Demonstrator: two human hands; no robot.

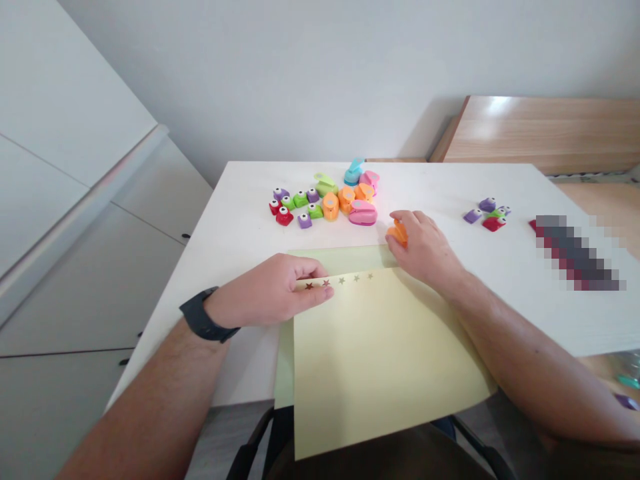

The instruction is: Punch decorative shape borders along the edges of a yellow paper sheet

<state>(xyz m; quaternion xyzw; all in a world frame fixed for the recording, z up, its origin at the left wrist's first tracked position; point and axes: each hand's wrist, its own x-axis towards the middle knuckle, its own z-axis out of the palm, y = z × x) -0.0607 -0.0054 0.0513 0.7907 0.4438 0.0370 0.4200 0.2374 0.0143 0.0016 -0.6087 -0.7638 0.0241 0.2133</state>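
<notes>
A pale yellow sheet of paper [380, 360] has a row of several star-shaped holes [341, 281] along its far edge. My left hand [275, 290], with a dark watch [204, 319] on the wrist, pinches that edge near its left corner, thumb on top. Through the holes by the thumb, skin shows. My right hand [425, 248] is closed around an orange craft punch [398, 232] just beyond the sheet's far right edge; the hand covers part of the punch. Under the yellow sheet lies a pale green sheet [285, 373].
Toward the table's back stand several craft punches, among them a pink one [363, 213], an orange one [331, 206] and a turquoise one [353, 173]. Small punches [285, 215] cluster left of them; more small ones [494, 225] sit at right, beside a pixelated item [575, 253].
</notes>
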